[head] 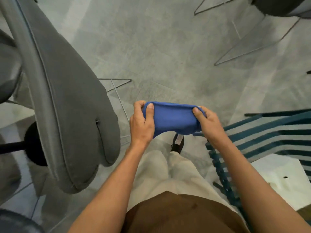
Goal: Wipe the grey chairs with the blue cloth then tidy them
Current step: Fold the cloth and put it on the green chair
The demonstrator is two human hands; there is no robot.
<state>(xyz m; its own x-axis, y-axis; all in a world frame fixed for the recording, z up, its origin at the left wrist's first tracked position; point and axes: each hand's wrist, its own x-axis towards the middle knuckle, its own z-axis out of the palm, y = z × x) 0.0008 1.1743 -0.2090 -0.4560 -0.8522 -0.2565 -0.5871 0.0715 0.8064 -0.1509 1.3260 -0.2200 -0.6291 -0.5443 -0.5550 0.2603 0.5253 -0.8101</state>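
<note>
The blue cloth is stretched flat between both my hands, in front of my waist above the floor. My left hand grips its left end with the thumb on top. My right hand pinches its right end. A grey upholstered chair stands to my left, its padded backrest tilted toward me, apart from the cloth. Another grey chair shows at the top right corner, only its seat edge and wire legs in view.
A teal slatted metal chair stands close on my right, with a white object lying on it. A black round table base sits at left. Wire chair legs cross the grey floor ahead. My foot is below the cloth.
</note>
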